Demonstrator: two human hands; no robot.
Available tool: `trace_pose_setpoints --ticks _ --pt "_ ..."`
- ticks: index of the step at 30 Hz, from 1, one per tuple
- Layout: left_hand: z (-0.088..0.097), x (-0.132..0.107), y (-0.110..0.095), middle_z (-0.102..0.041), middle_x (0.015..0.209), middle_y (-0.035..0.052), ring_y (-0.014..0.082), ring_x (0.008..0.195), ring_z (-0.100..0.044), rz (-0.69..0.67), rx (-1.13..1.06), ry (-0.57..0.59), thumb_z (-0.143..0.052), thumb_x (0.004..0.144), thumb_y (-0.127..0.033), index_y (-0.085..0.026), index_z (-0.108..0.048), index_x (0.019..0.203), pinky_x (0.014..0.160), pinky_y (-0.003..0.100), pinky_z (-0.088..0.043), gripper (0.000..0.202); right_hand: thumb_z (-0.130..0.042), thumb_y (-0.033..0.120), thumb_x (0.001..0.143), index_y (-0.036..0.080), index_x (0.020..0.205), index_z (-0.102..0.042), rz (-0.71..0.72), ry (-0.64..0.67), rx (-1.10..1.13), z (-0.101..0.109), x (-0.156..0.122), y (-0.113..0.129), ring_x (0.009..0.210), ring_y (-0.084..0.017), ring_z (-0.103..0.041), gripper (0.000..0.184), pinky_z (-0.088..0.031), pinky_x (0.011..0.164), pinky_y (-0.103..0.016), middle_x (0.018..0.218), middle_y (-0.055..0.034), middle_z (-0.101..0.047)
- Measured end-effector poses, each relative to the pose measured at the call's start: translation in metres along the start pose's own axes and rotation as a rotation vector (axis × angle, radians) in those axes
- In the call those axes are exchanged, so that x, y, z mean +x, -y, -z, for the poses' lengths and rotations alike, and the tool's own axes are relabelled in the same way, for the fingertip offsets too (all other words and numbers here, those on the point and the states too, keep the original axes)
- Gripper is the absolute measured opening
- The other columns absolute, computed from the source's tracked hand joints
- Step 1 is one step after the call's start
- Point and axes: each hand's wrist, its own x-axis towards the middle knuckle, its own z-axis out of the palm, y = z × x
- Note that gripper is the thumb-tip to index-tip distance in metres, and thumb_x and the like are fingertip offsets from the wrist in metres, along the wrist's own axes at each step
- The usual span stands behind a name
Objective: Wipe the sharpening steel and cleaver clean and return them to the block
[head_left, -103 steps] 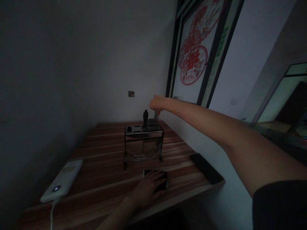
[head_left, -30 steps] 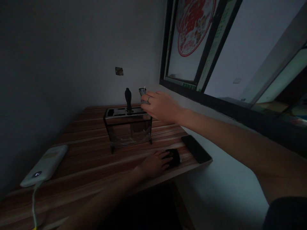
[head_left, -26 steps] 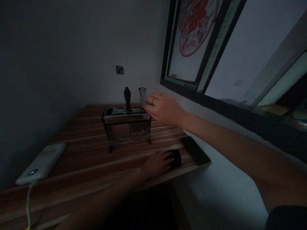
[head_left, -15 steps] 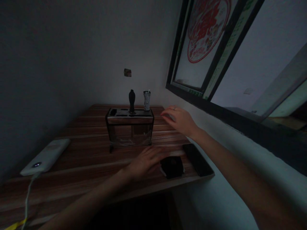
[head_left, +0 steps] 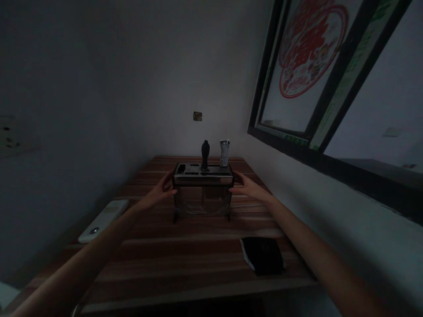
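A knife holder (head_left: 187,201) with a slotted metal top and a clear body stands upright on the wood-grain table. My left hand (head_left: 162,189) wraps round its left end, thumb at the front. At the right end, my right hand (head_left: 246,186) grips the same way, with its thumb in front. A dark, rounded handle (head_left: 205,154) sticks up from the middle of the top; whatever it belongs to below is hidden. Toward the right of the top, a silvery grey upright piece (head_left: 224,153) rises, its kind unclear in the dim light.
On the table (head_left: 185,259), a black folded item (head_left: 263,255) lies near the front edge at right. A white oblong device (head_left: 104,220) rests at left, partly behind my left forearm. Walls border the table, with a dark window frame (head_left: 284,143) at right.
My left hand has moved from the table front to the holder's left end, and my right hand has come to its right end. Both have closed on it. The camera view has shifted.
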Motion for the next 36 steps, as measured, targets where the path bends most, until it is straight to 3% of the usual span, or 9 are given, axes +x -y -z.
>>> trace_pose_setpoints --ticks 3,6,10,16,24,29,36 --pt "0.001 0.008 0.002 -0.033 0.149 0.0113 0.0326 0.135 -0.032 0.004 -0.064 0.128 -0.072 0.062 -0.061 -0.023 -0.034 0.139 0.110 0.049 -0.029 0.094 -0.079 0.031 0.063 0.023 0.133 -0.045 -0.011 0.062 0.107 -0.005 0.003 -0.005 0.129 -0.022 -0.044 0.078 -0.030 0.111 -0.038 0.140 -0.0098 -0.047" --pt "0.005 0.011 0.000 -0.041 0.145 0.0118 0.0341 0.131 -0.038 0.047 -0.088 0.176 -0.075 0.058 -0.060 -0.023 -0.040 0.136 0.109 0.051 -0.030 0.093 -0.080 0.031 0.061 0.026 0.133 -0.045 -0.041 0.072 0.163 -0.008 0.004 -0.012 0.130 -0.022 -0.042 0.080 -0.030 0.112 -0.039 0.138 -0.0076 -0.049" --pt "0.010 0.013 -0.008 -0.047 0.141 0.0132 0.0344 0.130 -0.041 0.080 -0.081 0.192 -0.080 0.055 -0.054 -0.020 -0.045 0.132 0.109 0.048 -0.031 0.091 -0.081 0.031 0.060 0.026 0.133 -0.045 -0.074 0.084 0.240 -0.010 0.005 -0.023 0.127 -0.025 -0.045 0.082 -0.034 0.109 -0.044 0.135 -0.0076 -0.052" --pt "0.006 0.012 -0.021 -0.049 0.139 0.0128 0.0328 0.130 -0.041 0.067 -0.111 0.176 -0.081 0.058 -0.044 -0.019 -0.050 0.129 0.109 0.046 -0.031 0.082 -0.083 0.030 0.057 0.024 0.127 -0.052 -0.059 -0.002 0.277 -0.015 0.009 -0.036 0.116 -0.027 -0.056 0.077 -0.038 0.104 -0.047 0.125 -0.0076 -0.060" --pt "0.003 0.017 -0.021 -0.058 0.130 0.0121 0.0330 0.126 -0.046 0.019 -0.128 0.123 -0.082 0.058 -0.037 -0.019 -0.053 0.126 0.107 0.049 -0.034 0.076 -0.083 0.031 0.057 0.023 0.122 -0.058 -0.013 -0.001 0.273 0.000 0.012 -0.024 0.111 -0.026 -0.059 0.070 -0.043 0.100 -0.044 0.124 -0.0058 -0.062" --pt "-0.015 0.026 -0.037 -0.056 0.131 0.0132 0.0329 0.126 -0.046 -0.016 -0.161 0.098 -0.082 0.057 -0.031 -0.018 -0.054 0.126 0.106 0.049 -0.035 0.075 -0.083 0.029 0.057 0.024 0.119 -0.059 -0.020 -0.037 0.263 0.023 0.005 -0.019 0.112 -0.025 -0.058 0.067 -0.042 0.101 -0.042 0.123 -0.0041 -0.063" --pt "-0.056 0.043 -0.046 -0.054 0.133 0.0156 0.0319 0.122 -0.050 -0.023 -0.177 0.112 -0.081 0.057 -0.032 -0.014 -0.051 0.127 0.106 0.051 -0.034 0.079 -0.084 0.030 0.056 0.024 0.111 -0.064 -0.090 -0.069 0.284 0.060 -0.021 -0.025 0.109 -0.025 -0.060 0.059 -0.041 0.101 -0.042 0.111 -0.0031 -0.069"
